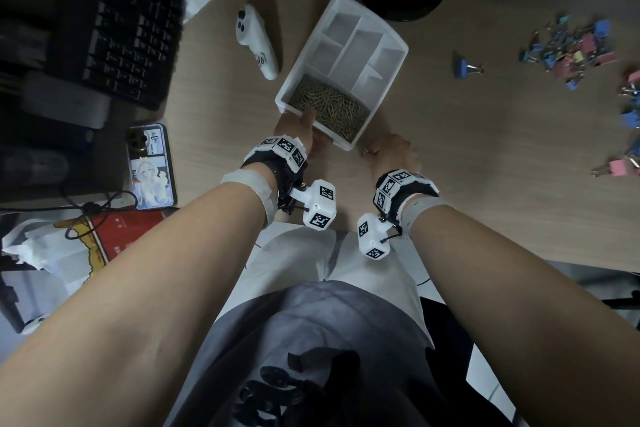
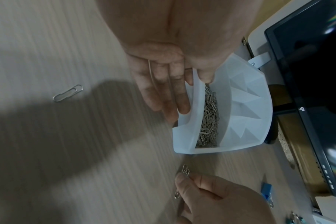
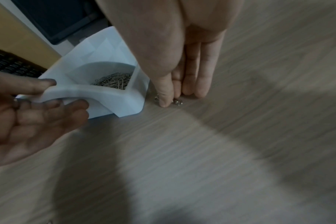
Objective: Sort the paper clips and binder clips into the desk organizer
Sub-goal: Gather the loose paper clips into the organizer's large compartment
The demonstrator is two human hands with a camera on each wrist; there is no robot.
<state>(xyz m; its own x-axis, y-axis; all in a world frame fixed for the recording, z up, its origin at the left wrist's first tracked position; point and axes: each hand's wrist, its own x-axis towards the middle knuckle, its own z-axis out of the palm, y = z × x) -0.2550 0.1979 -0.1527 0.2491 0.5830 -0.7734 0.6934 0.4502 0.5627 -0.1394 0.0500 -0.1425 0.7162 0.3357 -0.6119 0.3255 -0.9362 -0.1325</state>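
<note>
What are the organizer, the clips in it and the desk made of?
Organizer: looks like matte translucent white plastic; light glows through its thin moulded walls.
Paper clips: bent wire, likely steel; thin glinting silvery loops.
Desk: pale wood-grain surface, probably laminate; streaks look flat and uniform, so real wood can't be ruled out.

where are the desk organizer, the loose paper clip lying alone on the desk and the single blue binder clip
desk organizer [image 1: 398,45]: head view, far right rim
loose paper clip [image 2: 68,92]: left wrist view, middle of the wire loop
blue binder clip [image 1: 462,68]: head view, blue body
</note>
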